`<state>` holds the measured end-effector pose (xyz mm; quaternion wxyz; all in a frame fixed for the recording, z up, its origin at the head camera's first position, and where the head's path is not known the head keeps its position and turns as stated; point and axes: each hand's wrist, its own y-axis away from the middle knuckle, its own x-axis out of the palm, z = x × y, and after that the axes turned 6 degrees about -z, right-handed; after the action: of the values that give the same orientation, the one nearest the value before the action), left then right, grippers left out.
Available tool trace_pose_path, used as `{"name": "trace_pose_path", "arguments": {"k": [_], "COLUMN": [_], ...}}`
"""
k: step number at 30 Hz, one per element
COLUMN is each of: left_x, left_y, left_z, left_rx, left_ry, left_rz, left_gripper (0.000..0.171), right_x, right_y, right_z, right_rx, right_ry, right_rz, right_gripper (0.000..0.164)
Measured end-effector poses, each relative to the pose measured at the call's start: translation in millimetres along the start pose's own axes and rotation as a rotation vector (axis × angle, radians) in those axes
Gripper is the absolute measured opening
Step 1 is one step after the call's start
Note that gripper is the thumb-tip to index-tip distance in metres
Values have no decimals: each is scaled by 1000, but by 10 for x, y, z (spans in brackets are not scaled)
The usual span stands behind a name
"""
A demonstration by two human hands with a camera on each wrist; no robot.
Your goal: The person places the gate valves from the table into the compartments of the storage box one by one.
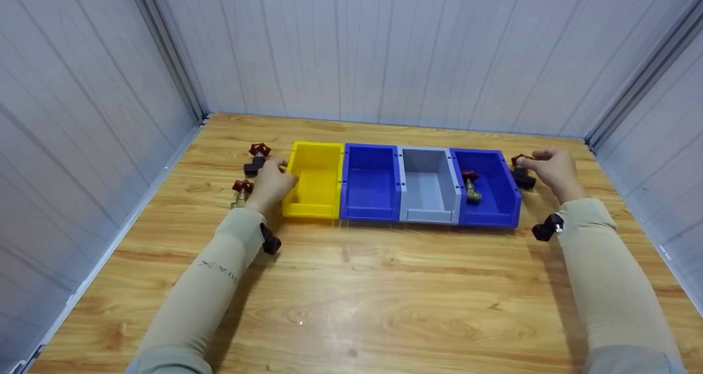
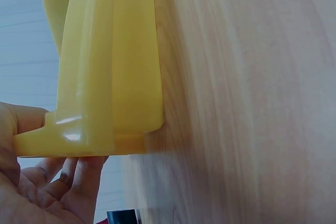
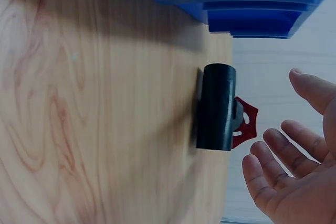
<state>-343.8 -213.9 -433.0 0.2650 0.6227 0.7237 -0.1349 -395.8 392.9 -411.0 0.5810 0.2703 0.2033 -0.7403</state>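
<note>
At the left end of a row of bins, my left hand (image 1: 272, 184) grips the side wall of the yellow bin (image 1: 312, 212), thumb on the inner side and fingers outside, as the left wrist view (image 2: 86, 77) of the yellow plastic shows. My right hand (image 1: 556, 172) is beside a black valve with a red handwheel (image 3: 216, 107), right of the row. In the right wrist view its thumb and fingers are spread apart and hold nothing. A brass valve with a red handwheel (image 1: 473, 193) lies inside the right-hand blue bin (image 1: 508, 212).
Between the end bins stand another blue bin (image 1: 370, 213) and a grey bin (image 1: 429, 216). Left of my left hand are a black valve (image 1: 254, 168) and a brass valve (image 1: 240, 198), both with red handwheels. Ribbed white walls (image 1: 362, 50) enclose the wooden table (image 1: 373, 297).
</note>
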Motion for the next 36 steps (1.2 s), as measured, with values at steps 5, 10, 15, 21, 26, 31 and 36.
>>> {"name": "trace_pose_path", "arguments": {"k": [5,10,15,21,26,31,36], "left_x": [-2,-5,-6,-11,-23,-34,-34], "left_y": [15,29,48,54,57,69,76], "left_z": [1,-10,-12,-7,7,5,4], "left_rx": [6,19,23,31,39,35,27], "left_ry": [-1,7,12,14,19,23,40], "left_rz": [-2,-6,-5,-1,3,11,16], "left_gripper": [40,39,38,40,39,39,40], "right_x": [44,81,120,140,166,191,205], "right_y": [-28,-41,-46,-60,-65,-62,-57], "right_z": [-72,-121,-149,-180,-194,-207,-213], "right_rx": [-15,-10,35,47,20,38,15], "right_ry": [34,9,-5,55,116,110,128], "right_rz": [-15,-5,16,63,101,124,142], "right_gripper": [72,62,59,72,74,78,76]}}
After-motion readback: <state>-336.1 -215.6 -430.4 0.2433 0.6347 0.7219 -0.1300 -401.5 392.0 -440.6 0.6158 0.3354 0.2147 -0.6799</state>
